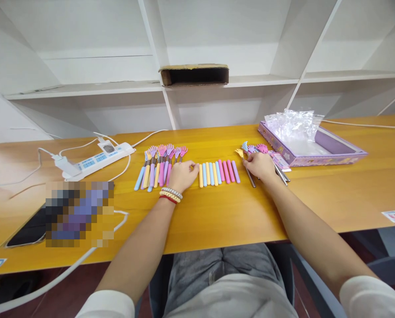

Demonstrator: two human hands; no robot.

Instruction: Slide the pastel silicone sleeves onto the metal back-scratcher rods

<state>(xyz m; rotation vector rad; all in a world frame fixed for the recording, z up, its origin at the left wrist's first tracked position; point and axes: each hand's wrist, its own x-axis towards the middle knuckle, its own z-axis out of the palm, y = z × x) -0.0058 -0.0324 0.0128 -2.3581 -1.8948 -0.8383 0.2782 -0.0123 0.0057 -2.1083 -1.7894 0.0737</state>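
Several coloured handle tubes (213,173) lie side by side in a row at the table's middle. My left hand (183,173) is at the row's left end, thumb and fingertips close together near a yellow tube; what they hold, if anything, is too small to tell. Left of it lie several hand-shaped scratchers (156,168) with coloured handles. My right hand (261,166) has its fingers closed on a yellow-headed scratcher (239,153) with a bare metal rod. Blue, purple and pink heads (262,148) lie beside and behind that hand, with metal rods (282,174) to its right.
A purple box (329,160) with clear plastic bags (293,128) stands at the right. A white power strip (99,162) with cables and a phone (30,225) are at the left. Behind the table are white shelves (118,88) holding a cardboard box (194,76).
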